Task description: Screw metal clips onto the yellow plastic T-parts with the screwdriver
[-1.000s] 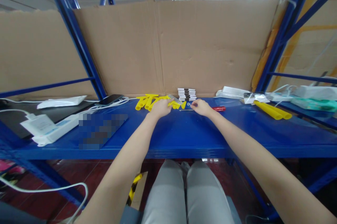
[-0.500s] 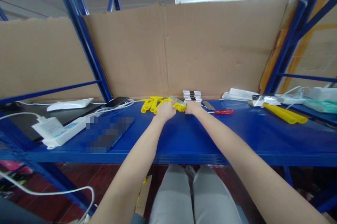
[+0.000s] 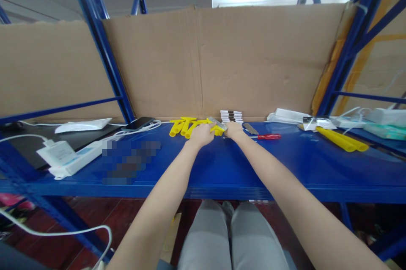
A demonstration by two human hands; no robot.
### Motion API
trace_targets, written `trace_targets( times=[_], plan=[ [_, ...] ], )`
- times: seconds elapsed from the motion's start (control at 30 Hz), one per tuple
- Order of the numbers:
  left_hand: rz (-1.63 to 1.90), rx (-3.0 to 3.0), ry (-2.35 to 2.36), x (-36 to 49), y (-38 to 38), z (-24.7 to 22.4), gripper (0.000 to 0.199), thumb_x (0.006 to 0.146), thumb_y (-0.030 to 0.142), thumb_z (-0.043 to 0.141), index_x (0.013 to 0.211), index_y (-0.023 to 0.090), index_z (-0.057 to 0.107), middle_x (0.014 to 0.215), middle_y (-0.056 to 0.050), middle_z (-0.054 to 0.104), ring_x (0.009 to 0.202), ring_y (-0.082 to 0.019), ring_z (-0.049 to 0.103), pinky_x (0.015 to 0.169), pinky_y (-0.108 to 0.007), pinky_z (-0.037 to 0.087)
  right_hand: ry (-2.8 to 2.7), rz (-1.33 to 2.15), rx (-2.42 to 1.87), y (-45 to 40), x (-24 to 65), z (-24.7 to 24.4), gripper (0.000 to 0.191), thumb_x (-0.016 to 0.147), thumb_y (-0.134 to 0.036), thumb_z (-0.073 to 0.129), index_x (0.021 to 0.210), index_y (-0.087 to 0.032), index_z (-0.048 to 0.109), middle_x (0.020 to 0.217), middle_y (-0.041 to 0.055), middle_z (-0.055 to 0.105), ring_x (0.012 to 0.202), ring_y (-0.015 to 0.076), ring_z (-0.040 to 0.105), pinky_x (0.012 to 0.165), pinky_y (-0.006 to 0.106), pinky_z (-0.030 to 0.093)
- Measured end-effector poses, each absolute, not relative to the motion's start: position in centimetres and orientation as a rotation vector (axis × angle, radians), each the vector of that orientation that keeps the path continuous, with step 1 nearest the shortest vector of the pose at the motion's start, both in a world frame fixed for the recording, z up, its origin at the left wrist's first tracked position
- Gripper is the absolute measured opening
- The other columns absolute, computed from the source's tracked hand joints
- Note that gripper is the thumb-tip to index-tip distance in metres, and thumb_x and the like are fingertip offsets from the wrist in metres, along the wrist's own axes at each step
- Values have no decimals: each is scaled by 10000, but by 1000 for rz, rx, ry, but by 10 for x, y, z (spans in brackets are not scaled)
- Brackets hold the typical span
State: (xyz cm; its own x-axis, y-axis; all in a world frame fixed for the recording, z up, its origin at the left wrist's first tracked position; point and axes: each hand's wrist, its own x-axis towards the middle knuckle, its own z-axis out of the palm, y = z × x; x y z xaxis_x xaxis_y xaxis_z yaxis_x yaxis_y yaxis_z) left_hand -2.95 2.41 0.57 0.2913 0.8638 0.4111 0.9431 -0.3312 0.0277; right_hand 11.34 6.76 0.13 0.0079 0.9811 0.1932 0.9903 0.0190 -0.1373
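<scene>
in the head view, both hands reach forward over a blue metal desk (image 3: 222, 168), near its back edge, slightly apart from each other with a small cluster of yellow plastic parts (image 3: 218, 131) between and just beyond them. the left hand (image 3: 203, 134) is palm down with its fingers curled in, knuckles toward the camera; the fingertips are hidden, so i cannot tell whether it is closed on a yellow part or only resting against one. the right hand (image 3: 234, 129) is bent inward at the right side of the same cluster, its fingers also curled and mostly out of sight; i cannot tell what, if anything, it grips. a greyish flat strip (image 3: 218, 123) slants across the top of the cluster, between the hands.

to the left of the left hand lie several yellow t-shaped plastic handles (image 3: 185, 128), close together. just behind the right hand stands a stack of white packs with dark bands (image 3: 231, 116). to its right are a flat grey plate (image 3: 250, 128) and a red-handled screwdriver (image 3: 269, 136), lying flat with its shaft pointing toward the right wrist. farther right, well apart from the hands, two yellow tubes (image 3: 341, 139) lie side by side.
</scene>
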Motion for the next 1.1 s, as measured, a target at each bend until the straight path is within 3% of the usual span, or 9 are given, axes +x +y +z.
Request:
trace_targets(
  times=[0.2,0.4,0.57,0.7,0.77,0.97,1.1],
  plan=[
    [-534,-2344,-1659,-29,23,6,462,882,268,470,1337,272,547,1236,-73,658,1164,-249,598,975,-381,470,-1996,-128,-1991,68,137,8,364,853,-207,526,1159,-68,666,1135,240,669,1104,293,629,877,324,489],
    [-522,-2381,-1628,-29,25,5,469,878,279,484,1343,268,542,1244,-73,654,1161,-254,600,987,-393,461,-1896,-71,-1884,69,161,16,332,846,-311,520,1011,-110,725,1043,183,712,1035,272,655,831,290,485],
    [-537,-2541,-1520,-29,25,4,444,885,283,480,1319,263,572,1253,-61,650,1142,-247,612,972,-366,473,-1716,180,-1643,65,178,10,210,797,-243,532,767,-120,699,684,69,692,714,191,661,645,239,474],
    [-512,-2660,-1457,-26,21,5,437,880,276,499,1309,275,582,1226,-21,667,1102,-214,634,962,-316,479,-1439,562,-1400,60,189,5,139,788,-192,524,684,-149,604,455,-30,498,423,94,462,447,195,373],
    [-513,-2699,-1416,-25,20,4,447,866,258,516,1309,277,581,1263,-6,645,1122,-205,622,976,-300,468,-1319,707,-1269,57,192,6,123,787,-189,545,668,-163,563,441,-48,453,391,78,402,414,188,341],
    [-512,-2783,-1324,-18,15,2,437,857,265,533,1290,279,592,1313,-11,609,1201,-207,571,1022,-323,433,-1258,951,-1106,47,186,13,119,849,-200,540,741,-160,571,584,-1,590,503,95,528,486,187,429],
    [-502,-2768,-1312,-14,11,1,444,859,280,540,1301,293,580,1292,-27,625,1170,-227,591,997,-368,455,-1393,1060,-1180,40,174,8,153,855,-188,561,711,-146,589,536,-18,577,450,82,486,448,179,390]
  ],
)
